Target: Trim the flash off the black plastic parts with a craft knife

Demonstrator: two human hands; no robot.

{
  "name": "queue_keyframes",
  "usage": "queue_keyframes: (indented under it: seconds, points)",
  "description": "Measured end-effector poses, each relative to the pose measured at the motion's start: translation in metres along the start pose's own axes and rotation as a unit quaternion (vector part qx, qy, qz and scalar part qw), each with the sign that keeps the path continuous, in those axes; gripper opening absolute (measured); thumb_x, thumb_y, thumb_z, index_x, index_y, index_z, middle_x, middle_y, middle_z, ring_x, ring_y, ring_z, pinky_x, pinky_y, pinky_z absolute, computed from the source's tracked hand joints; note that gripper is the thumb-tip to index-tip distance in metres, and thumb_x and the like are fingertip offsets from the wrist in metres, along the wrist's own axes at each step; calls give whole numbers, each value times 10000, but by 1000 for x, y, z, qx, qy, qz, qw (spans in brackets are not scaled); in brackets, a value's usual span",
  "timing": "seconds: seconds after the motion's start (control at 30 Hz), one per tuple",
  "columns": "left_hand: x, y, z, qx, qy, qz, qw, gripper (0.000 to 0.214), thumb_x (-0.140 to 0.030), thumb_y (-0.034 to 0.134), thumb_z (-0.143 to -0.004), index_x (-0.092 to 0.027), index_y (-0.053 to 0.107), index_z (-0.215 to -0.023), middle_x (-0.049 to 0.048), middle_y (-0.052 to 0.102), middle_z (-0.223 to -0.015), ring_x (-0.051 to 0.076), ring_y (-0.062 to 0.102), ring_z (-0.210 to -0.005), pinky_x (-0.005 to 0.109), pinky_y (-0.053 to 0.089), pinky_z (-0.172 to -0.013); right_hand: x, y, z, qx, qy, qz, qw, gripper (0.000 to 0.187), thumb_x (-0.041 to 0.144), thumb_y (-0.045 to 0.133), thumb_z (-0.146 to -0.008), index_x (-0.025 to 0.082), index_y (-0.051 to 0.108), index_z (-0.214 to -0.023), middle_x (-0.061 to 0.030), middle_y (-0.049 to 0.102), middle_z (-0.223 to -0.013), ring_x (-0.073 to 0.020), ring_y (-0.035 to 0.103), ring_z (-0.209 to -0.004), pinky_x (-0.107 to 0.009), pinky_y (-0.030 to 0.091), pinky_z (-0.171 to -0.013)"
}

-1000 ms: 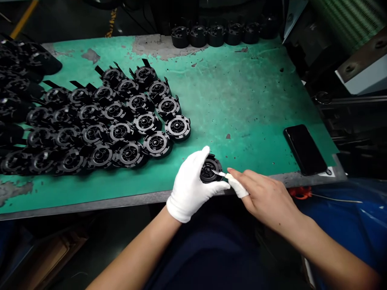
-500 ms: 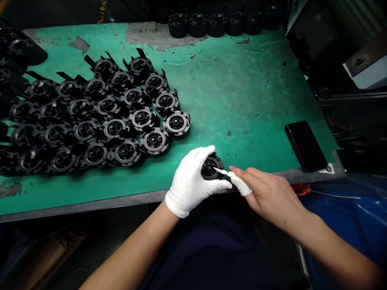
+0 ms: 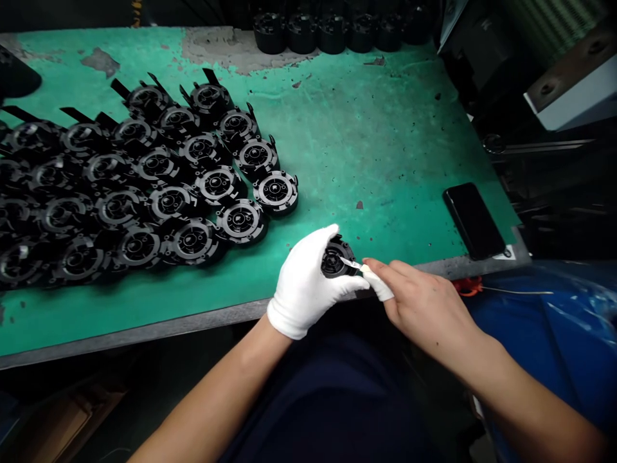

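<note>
A white glove covers my left hand, which is wrapped round a round black plastic housing at the table's front edge. The housing's ribbed round inside faces up towards me. My right hand, bare but for a white cover on the thumb, grips a small knife. Its pale blade lies over the near right part of the housing's rim; whether it touches the plastic I cannot tell. The knife's handle is mostly hidden by my fingers.
Several rows of similar black housings stand on the left of the green table. More black parts line the back edge. A black phone lies at the right, near an orange-handled tool and blue plastic sheeting.
The whole view has shifted slightly, so the table and parts appear further left and higher. Both hands keep their hold, and the blade stays at the housing's rim with only a slight change of angle.
</note>
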State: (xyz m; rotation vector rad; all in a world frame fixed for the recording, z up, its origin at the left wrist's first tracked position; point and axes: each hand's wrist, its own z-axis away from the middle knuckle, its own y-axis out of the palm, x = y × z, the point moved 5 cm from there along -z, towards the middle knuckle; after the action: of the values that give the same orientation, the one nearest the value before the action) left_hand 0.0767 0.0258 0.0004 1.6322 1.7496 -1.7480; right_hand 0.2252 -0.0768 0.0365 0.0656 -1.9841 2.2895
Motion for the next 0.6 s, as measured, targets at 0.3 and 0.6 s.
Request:
queue_keyframes:
  seconds: [0.3, 0.6]
  points:
    - [-2, 5, 5, -34, 6, -24, 999, 951, -732, 772, -663, -136, 530, -1363, 166, 653, -1332, 312, 641, -1240, 445, 504, -1106, 3, 2, 9, -18, 51, -80, 995, 476, 148, 446, -959, 207, 601, -1405, -76, 750, -1091, -268, 725, -931, -367, 556, -715]
    - [-8, -28, -17, 189, 75, -3, 979, 912, -559, 804, -759, -190, 419, -1499, 178, 330, -1628, 338, 354, -1502, 485, 363, -1221, -32, -13, -8, -21, -39, -228, 973, 341, 260, 473, -1012, 240, 679, -1283, -39, 732, -1252, -213, 690, -1116, -329, 529, -941]
